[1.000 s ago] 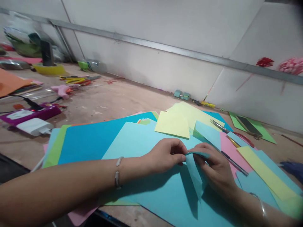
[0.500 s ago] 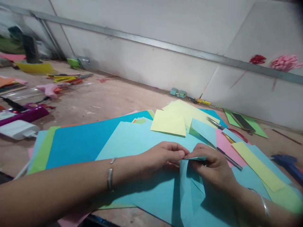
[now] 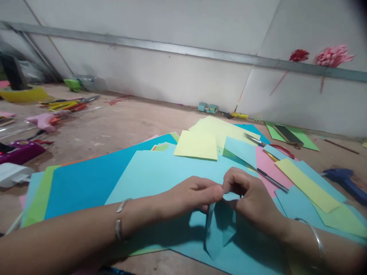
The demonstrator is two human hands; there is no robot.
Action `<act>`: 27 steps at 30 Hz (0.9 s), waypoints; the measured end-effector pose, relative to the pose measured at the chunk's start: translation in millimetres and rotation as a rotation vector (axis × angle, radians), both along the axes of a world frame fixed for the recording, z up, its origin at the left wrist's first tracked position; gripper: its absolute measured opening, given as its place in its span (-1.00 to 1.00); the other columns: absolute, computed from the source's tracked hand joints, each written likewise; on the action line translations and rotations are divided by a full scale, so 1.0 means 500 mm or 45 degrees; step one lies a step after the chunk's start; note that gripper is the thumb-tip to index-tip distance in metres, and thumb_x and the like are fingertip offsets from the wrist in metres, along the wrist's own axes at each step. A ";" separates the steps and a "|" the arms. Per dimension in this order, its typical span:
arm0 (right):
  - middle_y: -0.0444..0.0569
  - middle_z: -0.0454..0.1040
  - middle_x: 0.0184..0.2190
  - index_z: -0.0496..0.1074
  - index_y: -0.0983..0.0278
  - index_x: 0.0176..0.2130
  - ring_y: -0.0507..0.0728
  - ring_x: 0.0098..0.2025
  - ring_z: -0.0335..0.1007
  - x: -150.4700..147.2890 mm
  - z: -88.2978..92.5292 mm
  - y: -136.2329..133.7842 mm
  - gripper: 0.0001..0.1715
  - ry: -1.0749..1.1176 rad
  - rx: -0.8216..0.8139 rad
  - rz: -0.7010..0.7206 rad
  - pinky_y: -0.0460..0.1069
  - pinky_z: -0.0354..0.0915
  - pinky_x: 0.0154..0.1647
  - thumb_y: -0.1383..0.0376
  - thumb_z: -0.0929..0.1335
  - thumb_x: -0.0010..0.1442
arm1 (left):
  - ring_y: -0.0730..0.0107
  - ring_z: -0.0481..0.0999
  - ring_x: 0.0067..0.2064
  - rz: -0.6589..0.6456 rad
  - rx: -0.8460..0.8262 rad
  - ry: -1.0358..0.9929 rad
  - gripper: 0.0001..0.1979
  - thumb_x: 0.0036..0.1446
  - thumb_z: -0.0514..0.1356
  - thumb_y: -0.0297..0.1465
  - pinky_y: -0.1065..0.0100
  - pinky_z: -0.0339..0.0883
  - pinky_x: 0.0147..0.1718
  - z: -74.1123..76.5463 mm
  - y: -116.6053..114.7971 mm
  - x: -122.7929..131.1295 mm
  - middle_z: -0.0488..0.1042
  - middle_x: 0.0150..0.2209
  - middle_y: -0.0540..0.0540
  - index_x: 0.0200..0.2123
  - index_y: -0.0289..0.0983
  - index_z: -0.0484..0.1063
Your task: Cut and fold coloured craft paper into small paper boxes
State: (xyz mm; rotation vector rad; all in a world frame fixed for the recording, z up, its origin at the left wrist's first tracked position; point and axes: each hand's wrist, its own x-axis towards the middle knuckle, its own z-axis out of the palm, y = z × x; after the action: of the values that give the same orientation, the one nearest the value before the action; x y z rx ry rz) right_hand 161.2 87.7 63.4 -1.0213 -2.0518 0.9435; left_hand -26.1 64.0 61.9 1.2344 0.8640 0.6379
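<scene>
A folded sheet of light blue paper point(image 3: 216, 233) hangs upright between my two hands, its lower corner close above the light blue sheets point(image 3: 160, 168). My left hand point(image 3: 190, 194) pinches its upper edge between thumb and fingers. From the other side my right hand point(image 3: 252, 198) grips the same edge, index finger curled, fingertips almost meeting the left thumb. The paper's top fold is partly hidden by the fingers. Just beyond the hands lies a folded pale yellow paper point(image 3: 196, 145), and a dark pen point(image 3: 272, 180) rests right of them.
Scissors point(image 3: 269, 145) with red handles lie on papers at the right, near a yellow strip point(image 3: 308, 185). A blue glue gun point(image 3: 348, 183) is at the far right. On the left stand a purple power strip point(image 3: 21, 151), a white charger point(image 3: 14, 174) and yellow tape point(image 3: 25, 93).
The view has shifted slightly right. The hanging paper has turned and lifted, so its lower corner now shows. My right index finger has curled up toward the left thumb.
</scene>
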 end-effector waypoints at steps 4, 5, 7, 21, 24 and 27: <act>-0.15 0.33 -0.51 0.34 0.22 -0.53 0.02 -0.49 0.20 -0.003 -0.001 0.002 -0.79 -0.027 0.042 0.019 -0.07 0.16 -0.52 0.51 0.29 -0.23 | 0.32 0.39 -0.28 0.058 0.705 0.464 -0.77 0.08 0.16 -0.36 0.37 0.25 -0.31 0.006 -0.013 0.000 0.48 -0.25 -0.10 -0.20 -0.27 0.50; -0.15 0.33 -0.51 0.34 0.22 -0.53 0.01 -0.50 0.18 -0.005 -0.002 0.002 -0.78 -0.024 0.065 0.025 -0.08 0.15 -0.53 0.52 0.28 -0.24 | 0.33 0.39 -0.28 0.062 0.804 0.517 -0.77 0.10 0.09 -0.42 0.37 0.24 -0.28 0.004 -0.015 0.001 0.48 -0.28 -0.09 -0.21 -0.27 0.50; -0.15 0.34 -0.51 0.36 0.22 -0.51 0.01 -0.51 0.19 -0.007 -0.003 0.002 -0.79 -0.019 0.098 0.054 -0.08 0.17 -0.53 0.51 0.28 -0.19 | 0.38 0.38 -0.34 0.059 0.887 0.577 -0.74 0.09 -0.01 -0.50 0.39 0.23 -0.30 -0.001 -0.017 0.002 0.45 -0.38 -0.05 -0.28 -0.28 0.48; -0.09 0.40 -0.42 0.44 0.25 -0.42 0.00 -0.42 0.30 0.002 0.022 0.005 -0.68 -0.067 0.368 0.267 -0.11 0.26 -0.45 0.59 0.24 -0.06 | 0.46 0.26 -0.42 0.085 0.589 0.632 -0.71 0.04 -0.05 -0.47 0.46 0.13 -0.43 0.012 -0.012 0.002 0.30 -0.51 0.04 -0.39 -0.33 0.48; -0.08 0.42 -0.42 0.44 0.25 -0.40 0.01 -0.40 0.33 0.005 0.028 0.009 -0.68 -0.148 0.381 0.333 -0.11 0.26 -0.43 0.59 0.24 -0.02 | 0.42 0.31 -0.38 0.072 0.558 0.618 -0.70 0.00 -0.05 -0.45 0.44 0.16 -0.39 0.013 -0.010 -0.002 0.36 -0.47 0.01 -0.37 -0.33 0.48; -0.08 0.42 -0.42 0.43 0.26 -0.40 0.00 -0.40 0.34 0.006 0.028 0.011 -0.70 -0.193 0.373 0.369 -0.11 0.27 -0.40 0.58 0.23 0.00 | 0.40 0.33 -0.34 0.050 0.523 0.579 -0.70 -0.02 -0.04 -0.44 0.44 0.18 -0.36 0.017 -0.009 -0.004 0.38 -0.43 0.00 -0.35 -0.32 0.47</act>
State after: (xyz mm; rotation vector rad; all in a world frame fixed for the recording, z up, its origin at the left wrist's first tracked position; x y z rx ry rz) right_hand 164.4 93.1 77.5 -0.6698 -2.4245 0.6896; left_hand -28.3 59.7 70.6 1.7796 1.1718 0.5912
